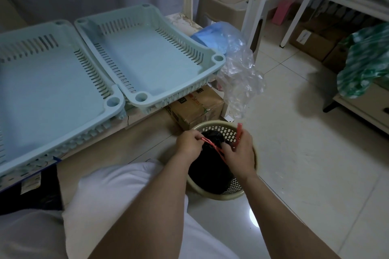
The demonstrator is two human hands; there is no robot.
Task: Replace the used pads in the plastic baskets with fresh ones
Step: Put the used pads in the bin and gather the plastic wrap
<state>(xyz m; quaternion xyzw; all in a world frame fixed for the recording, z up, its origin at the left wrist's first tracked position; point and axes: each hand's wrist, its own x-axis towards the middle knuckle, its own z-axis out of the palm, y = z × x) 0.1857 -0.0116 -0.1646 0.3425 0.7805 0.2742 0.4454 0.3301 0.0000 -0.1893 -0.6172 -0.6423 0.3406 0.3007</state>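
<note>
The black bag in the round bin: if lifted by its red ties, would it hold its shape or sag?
Probably sag: the black bag looks like thin, crumpled film, gathered where both hands pull the red ties. It bulges, so it likely carries some weight. The mesh bin looks light and might lift along.

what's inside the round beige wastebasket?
A black bag fills the wastebasket. The left hand and right hand pull its red drawstrings tight at the neck. The bag's contents are hidden.

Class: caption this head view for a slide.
Both hands pull red drawstrings on a black bag beside two baskets.
</note>
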